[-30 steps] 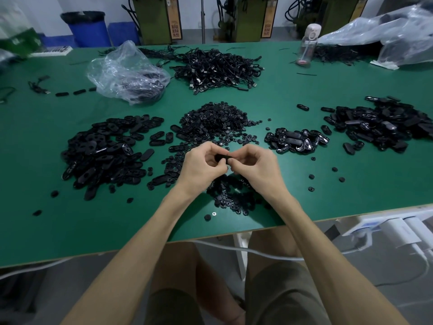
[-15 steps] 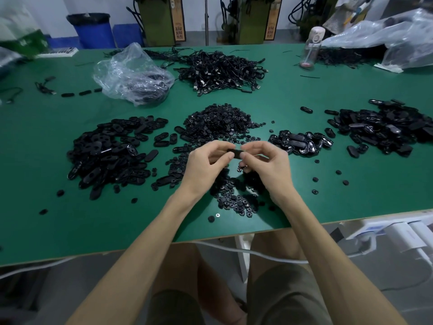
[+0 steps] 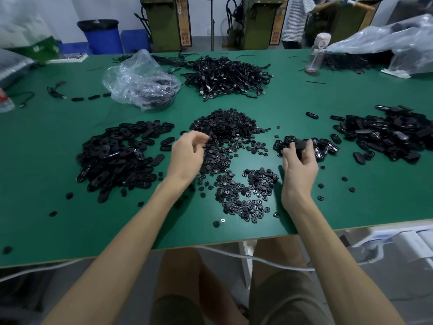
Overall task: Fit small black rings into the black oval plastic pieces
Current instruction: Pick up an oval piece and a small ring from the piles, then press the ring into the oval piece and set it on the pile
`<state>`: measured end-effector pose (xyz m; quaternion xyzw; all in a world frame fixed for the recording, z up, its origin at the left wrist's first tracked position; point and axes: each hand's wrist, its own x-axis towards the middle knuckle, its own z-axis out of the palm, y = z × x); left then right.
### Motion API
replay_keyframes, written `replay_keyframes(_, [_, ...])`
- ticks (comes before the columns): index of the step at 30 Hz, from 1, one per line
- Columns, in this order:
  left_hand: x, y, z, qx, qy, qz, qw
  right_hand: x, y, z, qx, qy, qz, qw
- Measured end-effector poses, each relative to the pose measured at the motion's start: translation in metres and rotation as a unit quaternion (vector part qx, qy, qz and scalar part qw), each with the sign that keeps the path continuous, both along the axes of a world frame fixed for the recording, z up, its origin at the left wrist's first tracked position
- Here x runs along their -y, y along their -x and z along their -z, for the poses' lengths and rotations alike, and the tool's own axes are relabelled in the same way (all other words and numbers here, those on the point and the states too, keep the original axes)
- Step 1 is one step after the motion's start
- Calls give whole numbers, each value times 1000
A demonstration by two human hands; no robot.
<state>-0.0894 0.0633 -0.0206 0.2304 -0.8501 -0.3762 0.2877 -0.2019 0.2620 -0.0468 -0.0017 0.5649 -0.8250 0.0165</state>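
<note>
desk [image 3: 328,202]: green, strewn with black parts.
oval pieces [image 3: 117,156]: big heap at left, smaller heap [image 3: 324,146] at right.
rings [image 3: 225,127]: central heap spilling toward me.
right grip [image 3: 298,165]: pinching one oval [image 3: 300,144] just above the smaller heap.
left grip [image 3: 187,156]: blurred, fingers loosely curled, seemingly empty, beside the rings.
step: i judge a fitted oval is being set down.
next: pick a fresh oval and ring.

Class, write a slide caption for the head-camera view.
Right hand holds a black oval piece; left hand hovers by the ring heap.
</note>
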Motion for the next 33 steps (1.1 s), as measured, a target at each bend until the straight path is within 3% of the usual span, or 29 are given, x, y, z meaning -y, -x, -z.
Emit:
replay_keyframes(3, [31, -2, -2, 109, 106, -95, 984, 2, -4, -1, -30, -41, -11, 999])
replay_keyframes(6, [62, -11, -2, 261, 204, -178, 927, 1, -5, -2, -54, -60, -25, 996])
replay_keyframes(8, [79, -20, -2, 339, 193, -205, 897, 2, -7, -3, -80, -98, -57, 990])
replay_keyframes(11, [91, -30, 6, 391, 174, -216, 878, 6, -9, 0, -142, -234, -122, 954])
replay_keyframes(19, [94, -33, 18, 295, 266, -219, 891, 19, -10, 8, -285, -522, -213, 775])
replay_keyframes(24, [89, -31, 18, 219, 280, -227, 907, 20, -10, 11, -305, -511, -208, 776])
replay_keyframes(29, [61, -25, 7, 62, 198, -134, 969, 21, -13, 10, -331, -505, -211, 769])
replay_keyframes(33, [29, -13, 4, -19, 84, -48, 995, 22, -21, 7, -381, -533, -258, 710])
